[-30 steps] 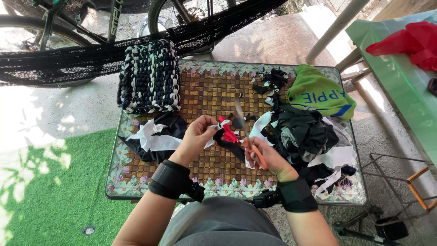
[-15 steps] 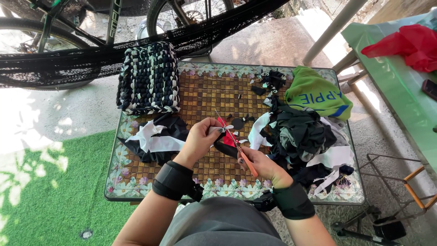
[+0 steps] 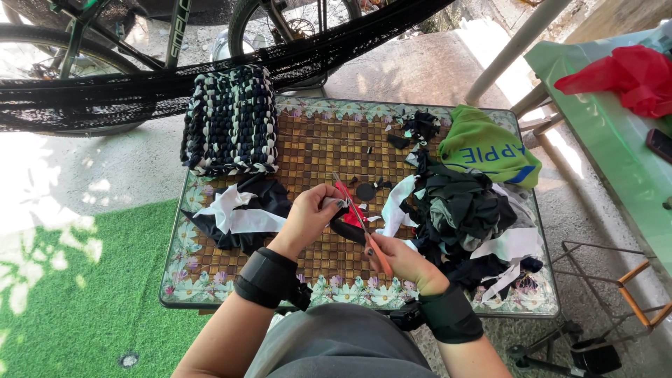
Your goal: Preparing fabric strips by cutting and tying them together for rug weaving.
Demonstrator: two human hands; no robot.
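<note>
My left hand [image 3: 313, 213] pinches the dark fabric scrap [image 3: 348, 229] taut so scissors [image 3: 364, 227], gripped in my right hand [image 3: 400, 260], can bite.

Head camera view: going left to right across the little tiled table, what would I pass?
Black-and-white scrap pile → left hand → scissors → right hand → dark heap of fabric strips. The braided mat and green cloth lie farther back.
</note>
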